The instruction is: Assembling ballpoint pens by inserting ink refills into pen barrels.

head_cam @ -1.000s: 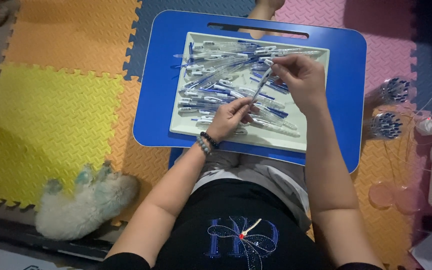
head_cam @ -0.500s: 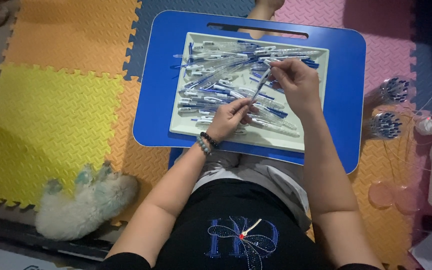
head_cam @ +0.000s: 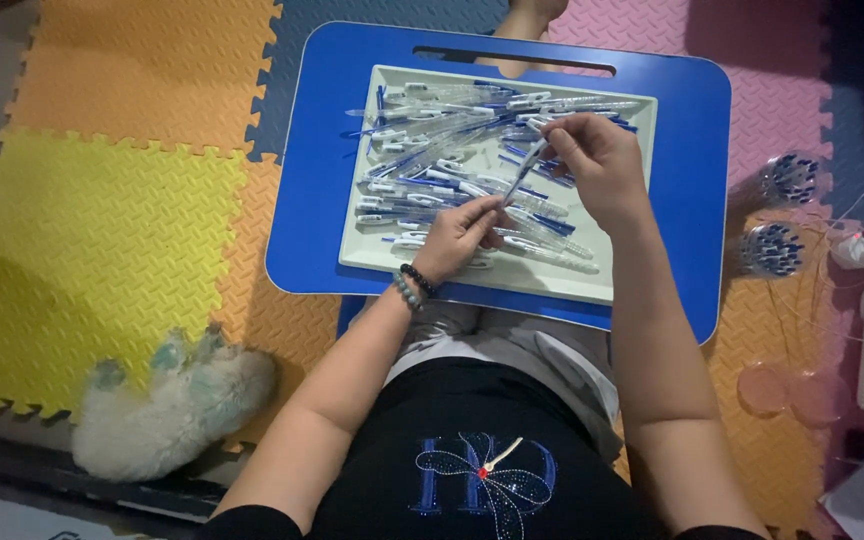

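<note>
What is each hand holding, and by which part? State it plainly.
The right hand pinches a clear pen barrel at its upper end; the left hand meets its lower tip, the exact grip unclear, above the pale tray of pens.

One blue lap table [head_cam: 692, 200] carries one pale tray [head_cam: 612, 285] heaped with many pens [head_cam: 422, 165], too tangled to count; two bundles of pens [head_cam: 777, 215] and one fluffy slipper [head_cam: 167, 405] lie on the floor mats.

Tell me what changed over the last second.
Almost nothing. The right hand keeps its pinch on one pen, tilted over the pile. The left hand stays resting on the pens in the pale tray. The blue table and the fluffy slipper have not moved.
</note>
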